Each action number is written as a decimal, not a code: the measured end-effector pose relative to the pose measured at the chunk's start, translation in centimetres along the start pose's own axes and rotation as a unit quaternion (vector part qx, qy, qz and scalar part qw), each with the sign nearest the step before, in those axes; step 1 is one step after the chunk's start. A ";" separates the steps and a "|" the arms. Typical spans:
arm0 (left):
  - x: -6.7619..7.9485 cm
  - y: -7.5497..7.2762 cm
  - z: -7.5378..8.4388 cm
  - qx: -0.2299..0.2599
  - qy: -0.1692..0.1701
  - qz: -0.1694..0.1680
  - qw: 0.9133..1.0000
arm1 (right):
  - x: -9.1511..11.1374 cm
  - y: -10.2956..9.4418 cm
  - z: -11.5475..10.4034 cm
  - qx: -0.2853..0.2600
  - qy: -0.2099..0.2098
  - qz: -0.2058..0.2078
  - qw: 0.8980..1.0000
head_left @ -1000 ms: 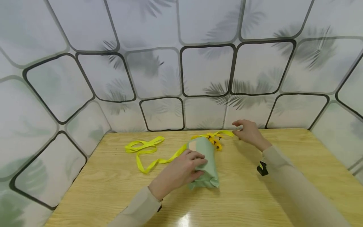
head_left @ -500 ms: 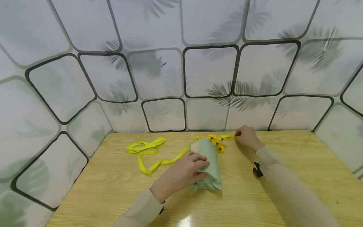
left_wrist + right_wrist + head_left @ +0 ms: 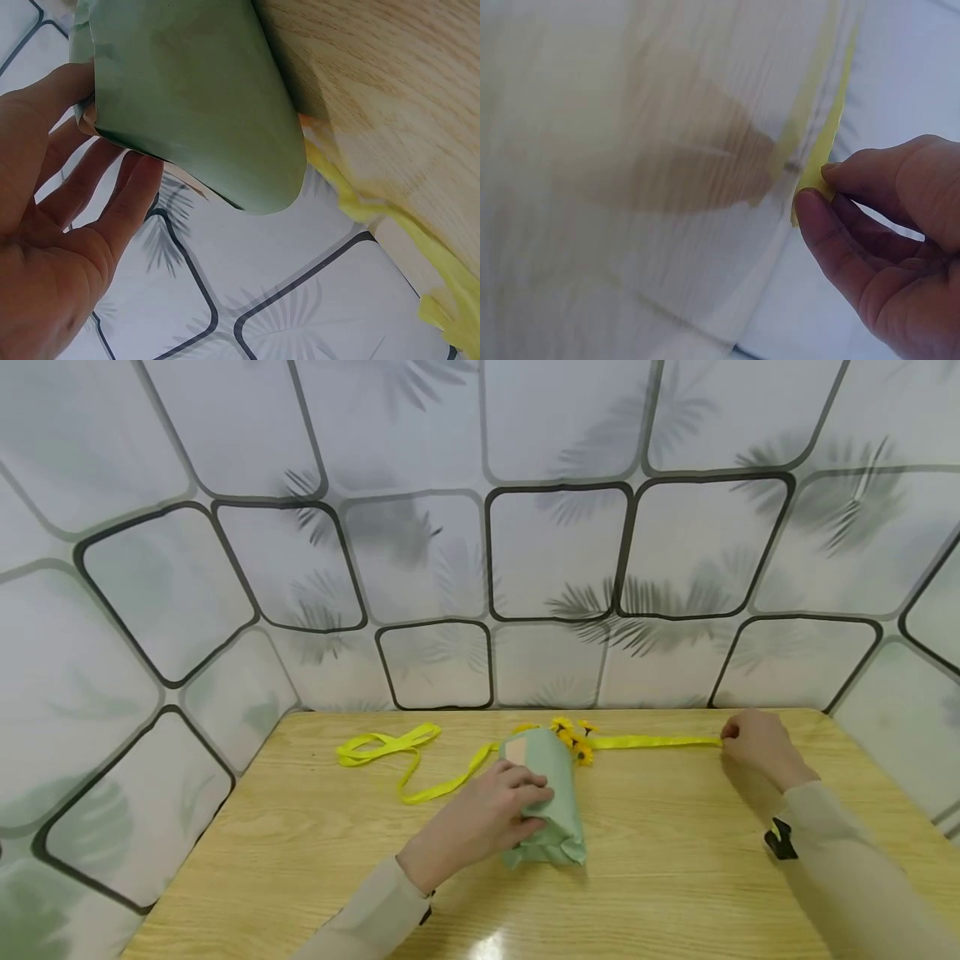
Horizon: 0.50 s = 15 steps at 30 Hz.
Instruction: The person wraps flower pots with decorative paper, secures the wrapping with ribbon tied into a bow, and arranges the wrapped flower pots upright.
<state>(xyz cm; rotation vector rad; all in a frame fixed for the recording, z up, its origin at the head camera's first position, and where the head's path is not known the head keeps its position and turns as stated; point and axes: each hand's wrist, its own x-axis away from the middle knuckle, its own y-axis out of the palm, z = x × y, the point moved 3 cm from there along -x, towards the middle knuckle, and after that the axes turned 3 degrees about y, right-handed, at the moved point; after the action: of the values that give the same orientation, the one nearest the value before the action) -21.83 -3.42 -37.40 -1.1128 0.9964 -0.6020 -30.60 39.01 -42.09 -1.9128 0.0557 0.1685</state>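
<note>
A bouquet [image 3: 551, 781] wrapped in sage-green paper lies on the table, its small yellow sunflowers [image 3: 573, 742] showing at the far end. My left hand [image 3: 480, 814] holds it from above, fingers bent over the paper and thumb on the near side. In the left wrist view, those fingertips sit at the edge of the green wrapping [image 3: 195, 97]. Out to the right, my right hand [image 3: 761, 750] pinches the end of a yellow ribbon [image 3: 652, 742] between thumb and fingertip. That ribbon runs straight back to the flowers; its middle is hidden by the bouquet.
On the left, the ribbon's remaining length [image 3: 442, 789] curves away from the bouquet into a loose looped pile [image 3: 386, 746]. The wooden table [image 3: 300, 860] ends at the back against a pale patterned wall covering [image 3: 555, 552].
My right hand has taken the ribbon end and drawn it rightward. The ribbon's right stretch is longer and straighter, and its left curve has shortened. My left hand stays on the bouquet.
</note>
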 end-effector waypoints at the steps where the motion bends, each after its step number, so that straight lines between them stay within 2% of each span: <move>1: 0.0 0.0 0.0 0.001 0.000 0.001 1.000 | 0.4 -0.3 0.6 0.003 0.004 -0.001 1.000; 8: 0.1 0.1 0.0 0.001 0.007 0.009 1.000 | 2.7 -2.2 4.4 0.013 0.053 0.000 0.999; 15: 0.0 0.0 0.0 0.004 0.003 0.005 1.000 | 4.5 -2.8 6.6 0.017 0.103 0.005 0.995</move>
<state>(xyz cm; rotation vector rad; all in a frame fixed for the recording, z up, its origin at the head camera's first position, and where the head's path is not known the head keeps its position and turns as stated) -21.79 -3.43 -37.37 -1.0995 1.0042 -0.6015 -26.41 46.38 -42.34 -1.8894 0.2050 -0.0237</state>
